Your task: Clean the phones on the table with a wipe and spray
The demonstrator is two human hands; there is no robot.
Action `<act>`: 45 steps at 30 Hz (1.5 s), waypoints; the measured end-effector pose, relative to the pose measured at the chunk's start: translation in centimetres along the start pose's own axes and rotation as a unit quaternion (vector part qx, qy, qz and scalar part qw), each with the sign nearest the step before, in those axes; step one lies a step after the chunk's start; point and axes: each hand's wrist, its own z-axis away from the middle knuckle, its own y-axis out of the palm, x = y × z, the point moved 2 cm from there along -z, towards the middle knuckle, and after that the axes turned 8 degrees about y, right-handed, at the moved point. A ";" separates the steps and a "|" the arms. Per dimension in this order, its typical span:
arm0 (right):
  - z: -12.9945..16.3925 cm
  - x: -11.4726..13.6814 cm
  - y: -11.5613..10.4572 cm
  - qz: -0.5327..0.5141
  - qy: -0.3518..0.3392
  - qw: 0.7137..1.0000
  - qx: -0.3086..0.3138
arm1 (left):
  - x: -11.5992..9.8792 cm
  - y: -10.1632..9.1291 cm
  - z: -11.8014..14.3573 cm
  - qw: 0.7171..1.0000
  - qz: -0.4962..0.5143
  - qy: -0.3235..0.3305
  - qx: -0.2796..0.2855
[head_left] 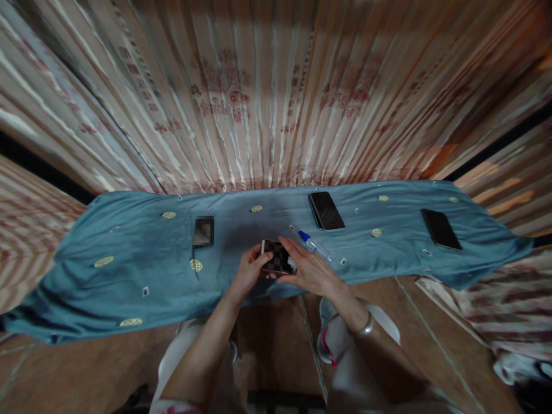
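A dark-screened smartphone with a pale edge is held low over the front half of the blue cloth. My left hand grips its left end, thumb across the screen and fingers underneath. Over the right end lies my right hand, its fingers along the far edge and its thumb at the near side. A crumpled white piece, like tissue or cloth, shows under the right palm, mostly hidden. Just beyond that hand lies a clear bottle with a blue cap.
A blue patterned cloth covers the narrow table. A black phone-like slab lies at the back, another dark one far right. A small dark, pixelated item sits left. A striped curtain hangs behind the table.
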 end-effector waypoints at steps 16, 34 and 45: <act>0.1 -3.8 -4.2 0.042 0.164 0.984 -0.047 | -0.5 1.9 0.5 0.995 0.096 -0.023 0.030; -10.4 -11.0 -8.9 0.242 0.403 0.872 -0.132 | -1.4 0.5 0.6 0.994 0.107 0.002 -0.015; -11.2 -11.4 -8.1 0.281 0.387 0.871 -0.109 | -1.4 0.5 0.7 0.994 0.106 -0.003 -0.016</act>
